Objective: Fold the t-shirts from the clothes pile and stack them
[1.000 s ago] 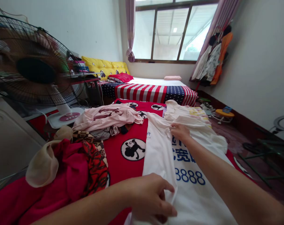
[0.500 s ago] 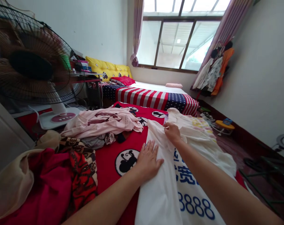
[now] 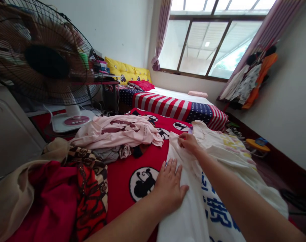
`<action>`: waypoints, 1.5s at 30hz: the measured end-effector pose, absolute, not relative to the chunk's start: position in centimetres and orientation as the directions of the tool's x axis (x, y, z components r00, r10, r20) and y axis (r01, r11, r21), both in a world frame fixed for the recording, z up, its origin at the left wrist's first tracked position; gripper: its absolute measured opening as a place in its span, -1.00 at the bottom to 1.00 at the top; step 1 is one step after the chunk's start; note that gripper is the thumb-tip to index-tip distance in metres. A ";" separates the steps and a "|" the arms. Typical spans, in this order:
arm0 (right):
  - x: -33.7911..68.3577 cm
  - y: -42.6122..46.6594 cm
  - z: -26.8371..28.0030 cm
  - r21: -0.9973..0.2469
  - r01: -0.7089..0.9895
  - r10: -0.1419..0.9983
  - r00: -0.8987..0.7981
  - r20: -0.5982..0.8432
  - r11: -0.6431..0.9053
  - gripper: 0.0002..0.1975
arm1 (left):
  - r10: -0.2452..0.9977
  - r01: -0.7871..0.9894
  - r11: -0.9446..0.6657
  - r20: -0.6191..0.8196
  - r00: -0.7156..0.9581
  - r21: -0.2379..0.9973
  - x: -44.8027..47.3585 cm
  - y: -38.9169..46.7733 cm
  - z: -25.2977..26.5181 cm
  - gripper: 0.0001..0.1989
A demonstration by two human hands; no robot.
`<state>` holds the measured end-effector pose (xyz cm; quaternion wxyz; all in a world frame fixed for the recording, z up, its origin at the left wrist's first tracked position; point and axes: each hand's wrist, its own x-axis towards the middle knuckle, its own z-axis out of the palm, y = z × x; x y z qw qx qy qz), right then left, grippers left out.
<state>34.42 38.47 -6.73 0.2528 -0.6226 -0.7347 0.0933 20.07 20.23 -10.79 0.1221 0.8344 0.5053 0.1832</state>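
Note:
A white T-shirt (image 3: 185, 218) with large blue printed characters lies lengthwise on a red blanket (image 3: 120, 181), its left side folded inward. Flat on that folded strip rests my left hand (image 3: 168, 191), fingers stretched out and slightly spread. Farther up, my right hand (image 3: 189, 143) pinches the shirt's fabric near its far end. My right forearm crosses over the printed part and hides some of it. Just beyond and to the right of the shirt lies a cream garment (image 3: 223, 148) with yellow and pink patches.
A pink shirt (image 3: 122, 131) lies crumpled on the blanket to the left. Nearer, a heap of magenta cloth (image 3: 49, 195) and patterned fabrics fills the left side. A standing fan (image 3: 46, 62) rises behind them. Beyond is a bed with a striped, starred cover (image 3: 165, 106).
The view has turned a little left, so everything sits farther right. My right hand has moved slightly left along the shirt toward its edge. My left hand stays flat on the fold.

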 end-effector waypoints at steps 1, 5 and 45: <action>34.8 38.6 -6.5 -0.442 0.882 0.964 -0.044 0.263 0.161 -0.75 | 0.890 0.799 -0.456 0.178 0.421 0.392 20.1 20.2 -10.7 -0.28; 35.5 39.0 -5.5 -0.365 0.931 0.956 0.099 0.278 0.010 -0.79 | 0.894 0.797 -0.446 0.154 0.421 0.408 20.1 20.1 -10.5 -0.29; 41.0 1.5 -5.3 -0.464 0.760 0.888 -0.352 0.297 0.456 -0.66 | 0.886 0.873 -0.454 0.195 0.421 0.177 20.1 20.4 -10.9 -0.37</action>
